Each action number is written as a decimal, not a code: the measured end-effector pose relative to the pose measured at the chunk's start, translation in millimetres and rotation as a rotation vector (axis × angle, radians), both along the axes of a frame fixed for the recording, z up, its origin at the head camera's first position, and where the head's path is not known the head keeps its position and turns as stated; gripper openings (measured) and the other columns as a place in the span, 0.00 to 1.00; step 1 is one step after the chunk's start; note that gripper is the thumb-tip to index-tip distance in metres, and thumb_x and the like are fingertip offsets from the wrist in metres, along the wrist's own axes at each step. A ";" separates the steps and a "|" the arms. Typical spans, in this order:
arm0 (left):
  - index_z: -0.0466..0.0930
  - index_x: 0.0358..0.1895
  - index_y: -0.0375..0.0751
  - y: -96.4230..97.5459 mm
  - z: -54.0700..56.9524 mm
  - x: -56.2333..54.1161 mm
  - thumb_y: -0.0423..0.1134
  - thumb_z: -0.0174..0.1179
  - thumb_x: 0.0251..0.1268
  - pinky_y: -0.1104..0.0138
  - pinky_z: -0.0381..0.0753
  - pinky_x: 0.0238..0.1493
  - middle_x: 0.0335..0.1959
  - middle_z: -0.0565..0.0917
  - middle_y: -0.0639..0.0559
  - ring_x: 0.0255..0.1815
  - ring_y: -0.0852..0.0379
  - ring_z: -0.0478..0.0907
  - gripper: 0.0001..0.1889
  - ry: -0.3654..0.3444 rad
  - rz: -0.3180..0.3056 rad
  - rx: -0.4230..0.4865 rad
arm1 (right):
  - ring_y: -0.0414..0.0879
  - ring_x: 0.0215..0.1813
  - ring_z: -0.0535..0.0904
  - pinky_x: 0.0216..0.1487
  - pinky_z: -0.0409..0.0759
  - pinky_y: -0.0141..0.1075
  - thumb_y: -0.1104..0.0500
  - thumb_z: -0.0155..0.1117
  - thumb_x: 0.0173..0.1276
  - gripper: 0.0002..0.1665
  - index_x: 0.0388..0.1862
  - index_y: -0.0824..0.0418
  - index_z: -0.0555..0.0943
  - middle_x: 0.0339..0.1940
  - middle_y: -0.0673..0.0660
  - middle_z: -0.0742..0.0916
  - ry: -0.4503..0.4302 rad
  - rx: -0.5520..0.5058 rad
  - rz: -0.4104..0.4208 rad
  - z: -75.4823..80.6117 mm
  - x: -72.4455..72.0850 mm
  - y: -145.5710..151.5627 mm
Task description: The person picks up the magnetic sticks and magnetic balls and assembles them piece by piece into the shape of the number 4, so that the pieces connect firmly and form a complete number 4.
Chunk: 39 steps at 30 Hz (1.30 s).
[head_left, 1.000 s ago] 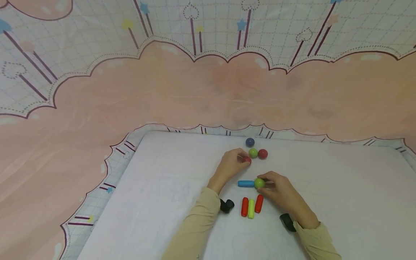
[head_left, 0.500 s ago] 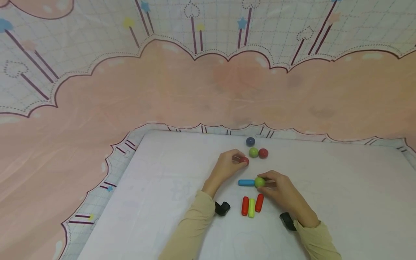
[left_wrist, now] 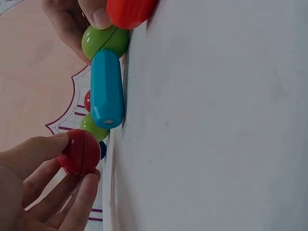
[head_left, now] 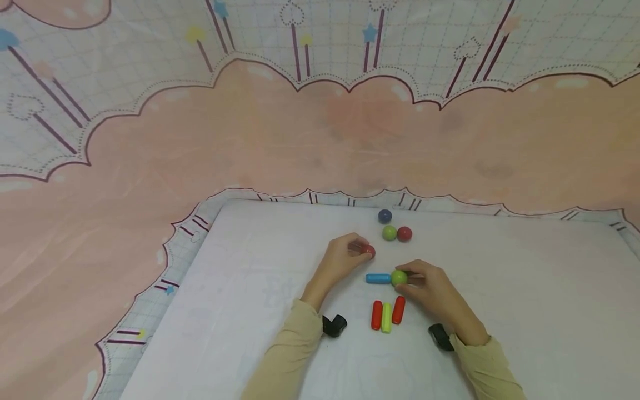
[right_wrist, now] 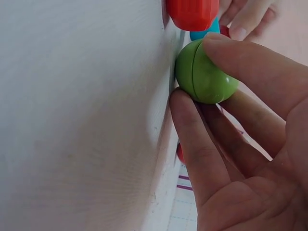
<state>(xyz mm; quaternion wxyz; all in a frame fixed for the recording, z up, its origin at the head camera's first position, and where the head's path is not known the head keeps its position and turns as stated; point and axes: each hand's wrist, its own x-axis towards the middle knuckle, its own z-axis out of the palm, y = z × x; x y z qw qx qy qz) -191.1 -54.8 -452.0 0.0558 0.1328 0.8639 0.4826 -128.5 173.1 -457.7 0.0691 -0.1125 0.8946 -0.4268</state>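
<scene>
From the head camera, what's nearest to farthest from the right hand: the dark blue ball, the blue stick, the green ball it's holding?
1. Green ball, pinched by the right hand.
2. Blue stick, just left of that ball.
3. Dark blue ball, farthest back.

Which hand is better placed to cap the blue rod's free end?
Probably the left hand: it holds a red ball near that end; the right hand holds the other end's green ball.

Rod [head_left: 378, 278] left of ball [head_left: 399, 278], rods [head_left: 386, 318] before, balls [head_left: 389, 233] behind
</scene>
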 end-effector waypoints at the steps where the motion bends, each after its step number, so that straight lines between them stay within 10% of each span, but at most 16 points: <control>1: 0.83 0.48 0.43 -0.9 0.4 0.7 0.39 0.69 0.63 0.67 0.82 0.52 0.43 0.87 0.52 0.46 0.57 0.84 0.12 -0.004 0.000 0.003 | 0.53 0.53 0.85 0.54 0.82 0.45 0.62 0.73 0.62 0.24 0.58 0.63 0.81 0.53 0.58 0.85 0.005 0.002 0.001 0.1 0.3 -0.1; 39: 0.82 0.49 0.42 -26.6 3.0 29.3 0.37 0.69 0.62 0.68 0.83 0.50 0.44 0.87 0.50 0.44 0.57 0.84 0.13 -0.081 -0.025 0.029 | 0.52 0.52 0.85 0.54 0.82 0.42 0.59 0.72 0.64 0.22 0.56 0.61 0.81 0.54 0.59 0.85 -0.001 -0.076 0.001 -9.9 -4.5 9.4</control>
